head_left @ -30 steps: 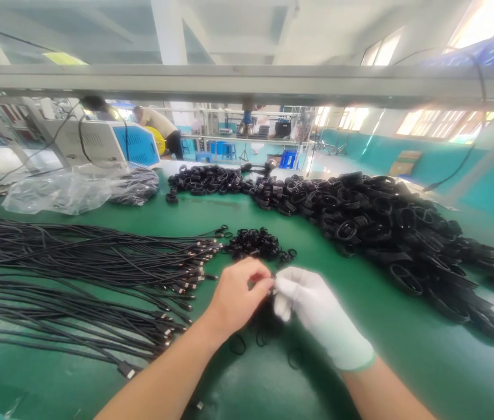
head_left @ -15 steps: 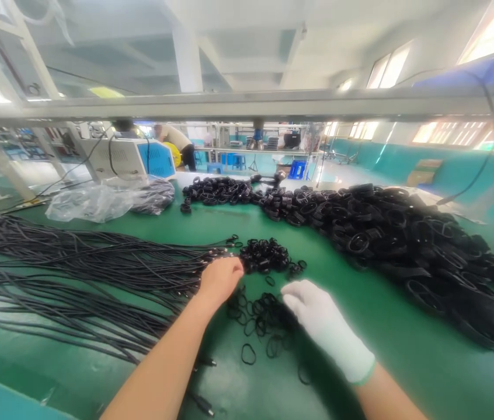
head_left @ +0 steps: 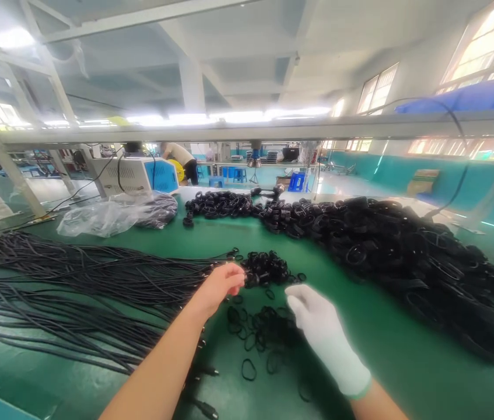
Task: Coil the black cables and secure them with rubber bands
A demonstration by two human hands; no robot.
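My bare left hand point(head_left: 222, 284) is between the ends of the black cables point(head_left: 150, 265) and a small heap of black rings point(head_left: 268, 266). Its thumb and fingertips are drawn together; anything in them is too small to make out. My right hand point(head_left: 319, 318), in a white glove, hovers beside loose black rubber bands point(head_left: 268, 326) scattered on the green table point(head_left: 212, 236). Its fingers are bent toward the thumb, and whatever they may hold is hidden. A second bundle of cables point(head_left: 67, 326) runs under my left forearm, with plug ends point(head_left: 205, 408) near the front.
A large pile of black looped straps or coils point(head_left: 387, 251) covers the right side. Smaller black coils point(head_left: 218, 204) lie along the back. A clear plastic bag point(head_left: 102, 216) and a white-and-blue machine point(head_left: 137, 175) stand back left. A person point(head_left: 181, 157) bends over farther off.
My view has tipped up slightly, so the scene sits lower. My left thumb now shows below the fingers near the ring heap. My right hand has hardly moved.
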